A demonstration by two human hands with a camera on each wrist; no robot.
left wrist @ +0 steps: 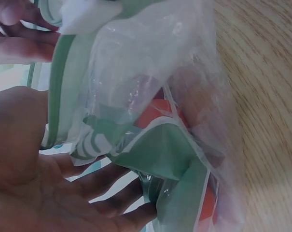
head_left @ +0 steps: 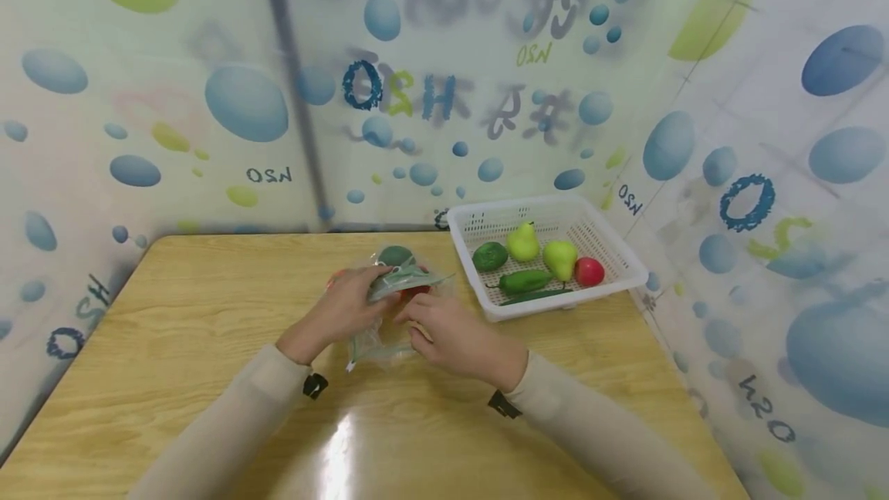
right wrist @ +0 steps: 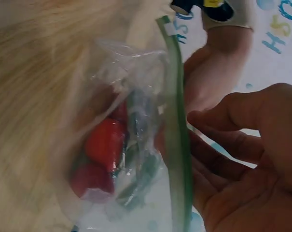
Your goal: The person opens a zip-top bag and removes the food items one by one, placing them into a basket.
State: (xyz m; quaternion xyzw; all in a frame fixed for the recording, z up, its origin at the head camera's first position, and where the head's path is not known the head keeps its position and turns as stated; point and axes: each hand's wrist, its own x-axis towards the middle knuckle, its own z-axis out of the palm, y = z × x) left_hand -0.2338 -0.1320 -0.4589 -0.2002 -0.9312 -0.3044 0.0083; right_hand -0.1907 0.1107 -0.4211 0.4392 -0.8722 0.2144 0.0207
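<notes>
A clear zip bag (head_left: 375, 342) with a green seal strip (right wrist: 177, 130) lies between both hands on the wooden table. Red pieces of produce (right wrist: 106, 140) show through its plastic, and a dark green rounded item (head_left: 396, 255) sits at its far end. My left hand (head_left: 343, 307) grips the bag from the left, its fingers (left wrist: 104, 181) reaching past the green edge in the left wrist view. From the right, my right hand (head_left: 458, 338) holds the bag's edge with bent fingers. The right wrist view shows this hand (right wrist: 247, 154) beside the strip, some fingertips hidden behind it.
A white perforated basket (head_left: 479, 288) stands at the back right. It holds two green pears (head_left: 523, 242), a dark green oval item (head_left: 490, 256), a green pepper (head_left: 524, 282), a long green item (head_left: 535, 296) and a round red item (head_left: 589, 271). Patterned walls rise behind the table (head_left: 229, 307).
</notes>
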